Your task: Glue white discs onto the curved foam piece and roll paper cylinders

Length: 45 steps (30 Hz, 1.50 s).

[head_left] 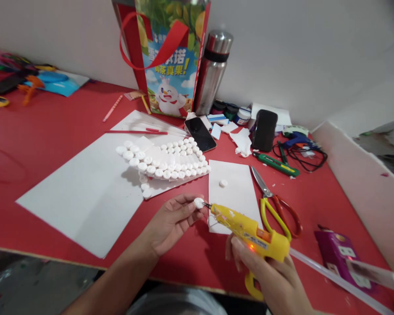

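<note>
My left hand (179, 218) pinches a small white rolled disc (198, 203) between thumb and fingers. Wrapped round the handle of a yellow hot glue gun (239, 221) is my right hand (265, 271), and the gun's metal nozzle meets or nearly meets the disc. A clear glue stick (335, 280) sticks out of the gun's back, and an orange light glows on its side. Beyond my left hand stands a white curved piece (164, 164) edged with rows of similar discs. One loose disc (223, 183) lies on a small white card (234, 203).
A large white sheet (82, 197) lies left on the red table (36, 144). Red-and-yellow scissors (279, 210) and a green cutter (277, 164) are right. Behind stand a gift bag (170, 65) and a steel flask (215, 70); a phone (200, 134) lies before them. A purple box (343, 253) sits far right.
</note>
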Each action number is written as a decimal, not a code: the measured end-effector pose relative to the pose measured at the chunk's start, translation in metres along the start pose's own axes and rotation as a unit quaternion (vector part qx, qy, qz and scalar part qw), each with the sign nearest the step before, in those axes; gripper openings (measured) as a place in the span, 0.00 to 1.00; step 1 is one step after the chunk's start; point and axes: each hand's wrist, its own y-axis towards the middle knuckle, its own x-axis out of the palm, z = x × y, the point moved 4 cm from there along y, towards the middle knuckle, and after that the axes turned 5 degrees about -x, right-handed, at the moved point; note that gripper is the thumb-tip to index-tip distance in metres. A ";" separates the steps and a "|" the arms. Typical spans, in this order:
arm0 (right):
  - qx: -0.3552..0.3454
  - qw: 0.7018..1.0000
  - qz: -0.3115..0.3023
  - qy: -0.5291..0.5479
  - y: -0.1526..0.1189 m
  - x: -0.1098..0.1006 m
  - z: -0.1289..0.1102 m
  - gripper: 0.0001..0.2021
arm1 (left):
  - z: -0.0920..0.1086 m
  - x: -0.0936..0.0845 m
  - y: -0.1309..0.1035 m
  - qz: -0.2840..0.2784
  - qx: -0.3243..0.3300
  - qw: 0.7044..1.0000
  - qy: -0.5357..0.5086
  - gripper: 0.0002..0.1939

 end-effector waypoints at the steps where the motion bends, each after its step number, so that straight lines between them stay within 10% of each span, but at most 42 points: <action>1: -0.003 1.000 -0.001 -0.002 0.000 0.000 0.000 0.20 | 0.000 0.000 0.000 0.001 0.001 1.000 -0.002 0.13; 15: -0.103 0.977 -0.099 0.156 0.029 0.001 -0.011 0.15 | 0.005 -0.009 -0.025 0.020 0.034 0.997 0.071 0.11; 26: -0.113 0.914 -0.010 0.390 0.130 0.028 -0.047 0.09 | 0.045 -0.062 -0.096 0.309 0.255 0.911 0.097 0.22; 34: -0.098 0.921 -0.047 0.374 0.175 0.050 -0.049 0.11 | 0.063 -0.056 -0.073 0.320 0.328 0.887 0.055 0.15; 45: -0.072 0.921 -0.071 0.377 0.156 0.039 -0.054 0.09 | 0.082 -0.067 -0.074 0.296 0.303 0.903 0.074 0.08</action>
